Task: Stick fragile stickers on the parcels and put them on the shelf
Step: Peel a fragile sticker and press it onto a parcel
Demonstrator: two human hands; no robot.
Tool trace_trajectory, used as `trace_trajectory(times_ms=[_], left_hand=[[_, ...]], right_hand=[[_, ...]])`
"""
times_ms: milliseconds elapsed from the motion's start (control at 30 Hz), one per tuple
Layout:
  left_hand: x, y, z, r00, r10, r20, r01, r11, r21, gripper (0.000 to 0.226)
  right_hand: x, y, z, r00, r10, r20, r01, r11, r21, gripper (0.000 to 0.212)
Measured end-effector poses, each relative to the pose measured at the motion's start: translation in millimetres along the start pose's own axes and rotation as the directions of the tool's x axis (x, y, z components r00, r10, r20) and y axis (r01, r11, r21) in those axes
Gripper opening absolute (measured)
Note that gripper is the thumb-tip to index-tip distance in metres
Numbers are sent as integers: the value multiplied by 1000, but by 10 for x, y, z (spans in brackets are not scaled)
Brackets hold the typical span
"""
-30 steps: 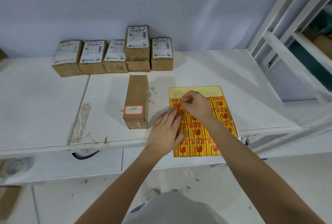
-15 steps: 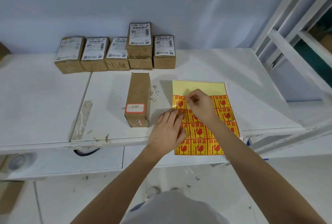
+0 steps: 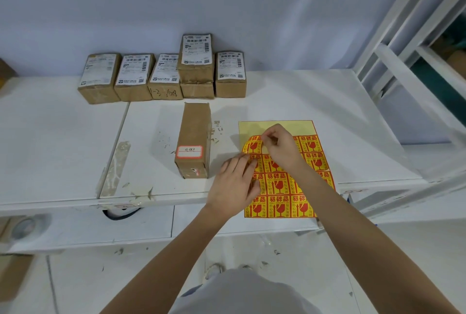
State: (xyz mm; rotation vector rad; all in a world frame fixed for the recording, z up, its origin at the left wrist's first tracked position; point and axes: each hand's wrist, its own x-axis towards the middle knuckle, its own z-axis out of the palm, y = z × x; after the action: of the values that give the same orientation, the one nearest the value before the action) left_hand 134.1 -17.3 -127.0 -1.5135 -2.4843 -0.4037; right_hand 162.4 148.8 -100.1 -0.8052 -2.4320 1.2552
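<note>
Yellow sticker sheet (image 3: 280,187) is pressed flat to the worktop (image 3: 327,112) by the open left hand (image 3: 235,185); one sticker (image 3: 252,146) is pinched by the right hand (image 3: 280,147).

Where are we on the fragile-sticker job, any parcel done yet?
Done: nothing visible; no parcel shows a fragile sticker, though the sheet's top row is already empty. In hand: right hand pinches and peels the top-left sticker off the sticker sheet while left hand pins it down. Left: stick it on the nearest parcel, do the six parcels at the wall, shelve all.
</note>
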Motion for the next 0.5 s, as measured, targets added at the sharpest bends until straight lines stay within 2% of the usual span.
trace_trajectory(times_ms=[300,500], left_hand=[[-9,13,-30,1000,10,5,-10,1000,-22,46],[43,36,-66,997,-35,69,36,999,-22,47]], right_hand=[[71,-90,-61,992,100,-79,-91,990,113,1],[47,-219,-192,986,138,-91,-112,964,241,14]])
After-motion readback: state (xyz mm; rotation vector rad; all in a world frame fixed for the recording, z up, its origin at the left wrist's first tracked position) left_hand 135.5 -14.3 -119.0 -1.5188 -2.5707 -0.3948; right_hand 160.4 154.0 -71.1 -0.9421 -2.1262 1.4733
